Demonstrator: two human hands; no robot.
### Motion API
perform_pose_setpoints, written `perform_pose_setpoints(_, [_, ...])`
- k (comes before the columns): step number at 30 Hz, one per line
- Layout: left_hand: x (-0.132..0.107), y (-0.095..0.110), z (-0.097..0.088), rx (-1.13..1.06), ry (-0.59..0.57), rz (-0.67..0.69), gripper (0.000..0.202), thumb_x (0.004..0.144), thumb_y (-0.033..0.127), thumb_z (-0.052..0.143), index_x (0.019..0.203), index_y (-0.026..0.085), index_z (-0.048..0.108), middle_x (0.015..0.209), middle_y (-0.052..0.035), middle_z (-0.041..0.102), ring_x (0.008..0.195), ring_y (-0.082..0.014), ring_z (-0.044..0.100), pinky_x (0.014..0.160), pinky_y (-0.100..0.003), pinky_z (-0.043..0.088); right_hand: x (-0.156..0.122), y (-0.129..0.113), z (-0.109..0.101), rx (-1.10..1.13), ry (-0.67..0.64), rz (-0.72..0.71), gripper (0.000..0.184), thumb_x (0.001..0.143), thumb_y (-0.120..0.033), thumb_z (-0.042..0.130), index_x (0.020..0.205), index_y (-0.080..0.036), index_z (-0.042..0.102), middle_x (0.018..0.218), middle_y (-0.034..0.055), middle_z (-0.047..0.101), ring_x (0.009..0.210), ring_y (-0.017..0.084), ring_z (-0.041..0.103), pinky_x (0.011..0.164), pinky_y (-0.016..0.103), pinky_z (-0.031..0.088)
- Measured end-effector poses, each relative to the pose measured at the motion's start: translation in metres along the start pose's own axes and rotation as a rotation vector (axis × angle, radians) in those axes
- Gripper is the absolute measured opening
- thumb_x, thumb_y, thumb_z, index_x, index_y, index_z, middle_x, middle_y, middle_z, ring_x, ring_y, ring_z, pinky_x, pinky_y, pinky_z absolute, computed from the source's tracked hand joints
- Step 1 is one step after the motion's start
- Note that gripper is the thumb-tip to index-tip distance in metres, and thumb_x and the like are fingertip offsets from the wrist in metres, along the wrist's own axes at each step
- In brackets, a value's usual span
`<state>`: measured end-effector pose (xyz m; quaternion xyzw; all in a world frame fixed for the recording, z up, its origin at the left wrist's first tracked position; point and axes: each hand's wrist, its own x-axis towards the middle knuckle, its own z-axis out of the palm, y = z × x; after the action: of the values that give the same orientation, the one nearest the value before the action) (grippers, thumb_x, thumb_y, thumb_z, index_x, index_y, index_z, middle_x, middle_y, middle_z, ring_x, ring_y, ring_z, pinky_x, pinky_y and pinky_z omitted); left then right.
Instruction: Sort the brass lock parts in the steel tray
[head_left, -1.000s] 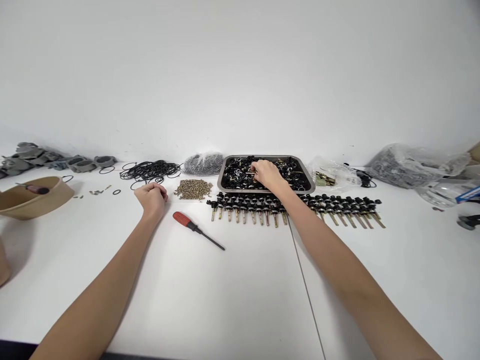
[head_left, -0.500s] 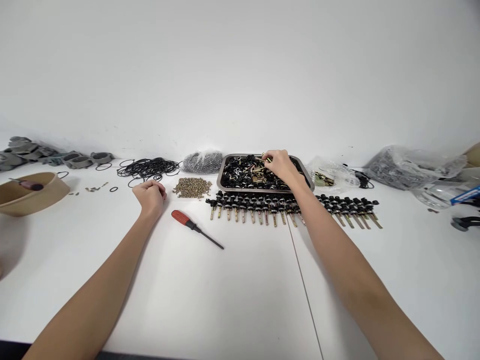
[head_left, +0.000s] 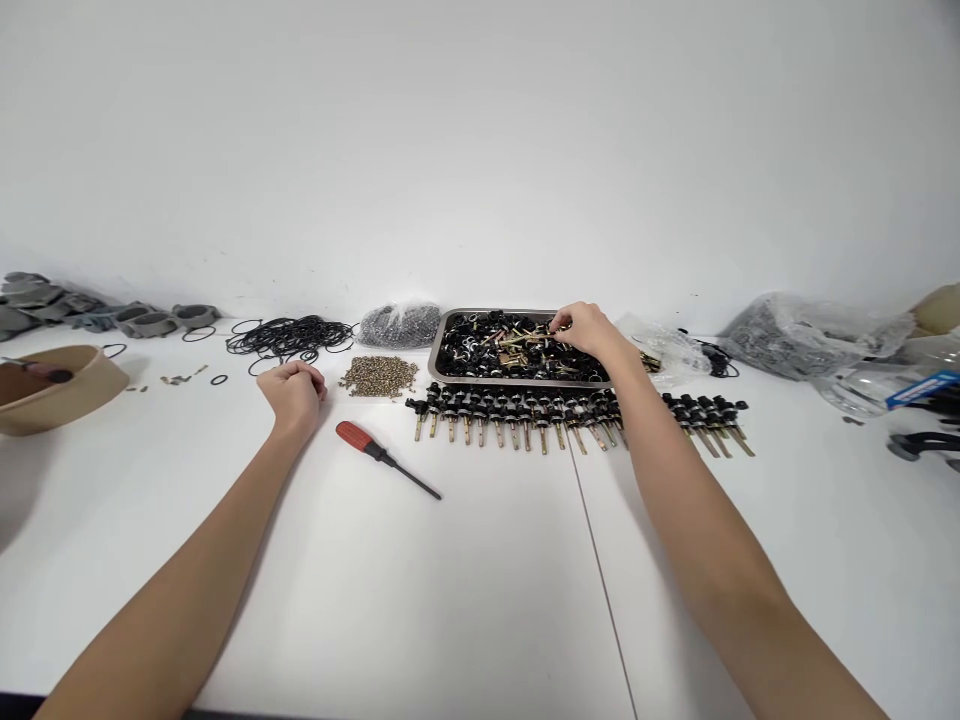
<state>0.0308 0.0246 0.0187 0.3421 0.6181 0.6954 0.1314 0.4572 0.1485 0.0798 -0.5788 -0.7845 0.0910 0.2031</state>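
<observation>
My left hand [head_left: 293, 398] rests on the white table in a loose fist, with nothing showing from it. Just right of it lie a heap of small brass-coloured parts [head_left: 379, 376] and a screwdriver [head_left: 388, 459] with a red handle. Over the right part of a metal tray [head_left: 433, 366] is my right hand [head_left: 587, 330], its fingers pinched together among the loose parts. What they grip, if anything, is too small to make out. Black fittings, brass-coloured strips [head_left: 514, 360] and rings fill the tray. In front stands a row of black fittings with metal stems [head_left: 495, 408].
Black rubber rings [head_left: 289, 338] and a bag of small parts [head_left: 400, 325] lie along the wall. Grey rings [head_left: 146, 321] and a tan container [head_left: 105, 385] are at left. Plastic bags [head_left: 814, 325] and a clear dish [head_left: 851, 392] are at right. A seam [head_left: 600, 560] crosses the table.
My right hand has shifted slightly right over the tray, and the brass-coloured piece at its fingertips no longer stands out clearly. The whole view has slid a little; my left hand stays put.
</observation>
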Motion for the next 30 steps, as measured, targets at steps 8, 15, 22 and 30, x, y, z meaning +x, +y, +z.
perform_pose_setpoints(8, [-0.001, 0.003, 0.002, 0.020, 0.012, -0.025, 0.011, 0.045, 0.011, 0.041, 0.048, 0.019, 0.047, 0.038, 0.0010, 0.038, 0.034, -0.0129, 0.037, 0.038, -0.028, 0.026, -0.003, -0.046, 0.020, -0.042, 0.031, -0.240, 0.031, 0.086, -0.008, 0.062, 0.114, -0.015, 0.072, 0.118, 0.0120, 0.069, 0.112, 0.025, 0.060, 0.102, 0.038, 0.046])
perform_pose_setpoints(15, [0.000, 0.000, 0.002, -0.002, 0.008, -0.008, 0.011, 0.043, 0.012, 0.040, 0.047, 0.019, 0.048, 0.039, 0.0001, 0.038, 0.034, -0.0141, 0.037, 0.038, -0.029, 0.026, -0.004, -0.053, 0.046, -0.196, -0.001, -0.271, 0.034, 0.084, -0.001, 0.057, 0.109, -0.015, 0.076, 0.112, 0.0140, 0.072, 0.111, 0.029, 0.062, 0.101, 0.040, 0.046])
perform_pose_setpoints(22, [0.001, -0.001, 0.001, 0.004, 0.005, -0.019, 0.012, 0.044, 0.010, 0.040, 0.048, 0.019, 0.047, 0.040, 0.0003, 0.038, 0.036, -0.0131, 0.037, 0.039, -0.029, 0.027, 0.000, -0.042, 0.038, 0.074, 0.002, -0.232, 0.032, 0.083, 0.001, 0.055, 0.095, -0.014, 0.081, 0.099, 0.0119, 0.077, 0.094, 0.024, 0.070, 0.090, 0.032, 0.053])
perform_pose_setpoints(30, [0.000, -0.001, 0.002, 0.017, 0.010, -0.007, 0.011, 0.044, 0.011, 0.040, 0.047, 0.018, 0.048, 0.040, -0.0005, 0.039, 0.037, -0.0140, 0.038, 0.038, -0.028, 0.027, 0.000, -0.015, -0.012, 0.349, 0.238, -0.039, 0.012, 0.081, -0.010, 0.071, 0.088, -0.014, 0.080, 0.091, 0.0096, 0.077, 0.083, 0.020, 0.070, 0.089, 0.037, 0.057])
